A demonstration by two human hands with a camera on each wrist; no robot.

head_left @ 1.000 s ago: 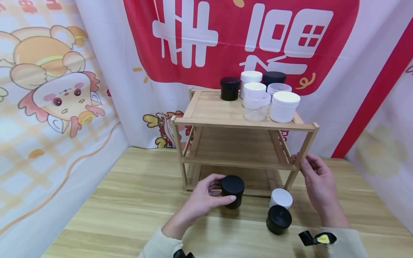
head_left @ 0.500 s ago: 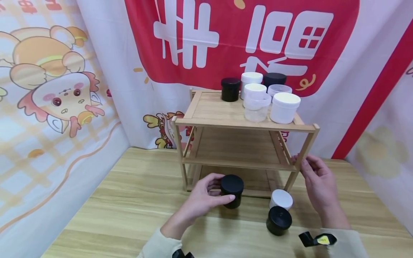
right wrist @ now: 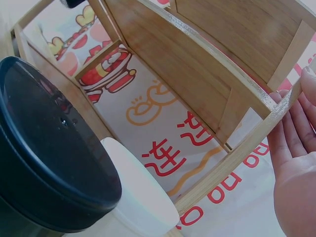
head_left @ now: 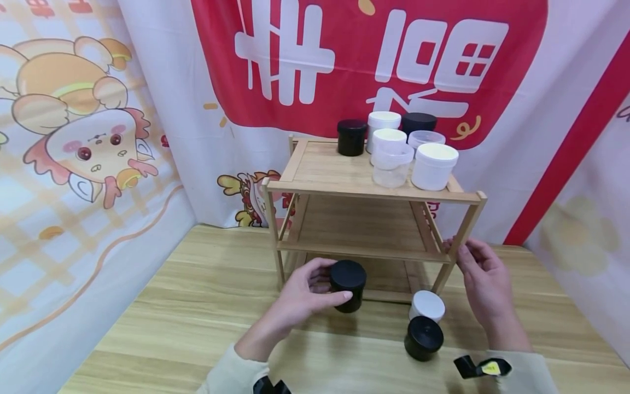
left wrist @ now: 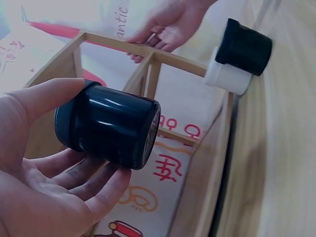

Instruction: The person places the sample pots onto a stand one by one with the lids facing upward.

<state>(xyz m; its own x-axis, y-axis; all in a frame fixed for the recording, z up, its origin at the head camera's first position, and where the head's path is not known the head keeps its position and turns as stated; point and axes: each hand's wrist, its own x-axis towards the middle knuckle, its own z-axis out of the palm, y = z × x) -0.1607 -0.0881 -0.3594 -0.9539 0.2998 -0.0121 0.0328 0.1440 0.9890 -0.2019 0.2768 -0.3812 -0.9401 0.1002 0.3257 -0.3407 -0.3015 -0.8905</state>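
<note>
My left hand (head_left: 300, 295) grips a black lidded jar (head_left: 348, 287) by its side, thumb in front and fingers behind, before the lowest level of a wooden shelf rack (head_left: 320, 164). In the left wrist view the jar (left wrist: 116, 126) lies between the thumb and the fingers. My right hand (head_left: 484, 282) holds the rack's front right post, near the middle shelf. From the right wrist, that hand (right wrist: 298, 163) has its thumb on one side of the post and its fingers behind it. A white-lidded jar (head_left: 427, 305) and another black jar (head_left: 424, 339) stand on the table, left of my right hand.
The rack's top shelf carries several jars, among them a black jar (head_left: 351, 138), a large white jar (head_left: 434, 167) and a clear tub (head_left: 392, 167). A printed red and white cloth (head_left: 354, 60) hangs behind. The wood-patterned table (head_left: 162, 317) extends left of the rack.
My left hand has shifted slightly left and up, carrying the black jar. My right hand stays at the rack's post.
</note>
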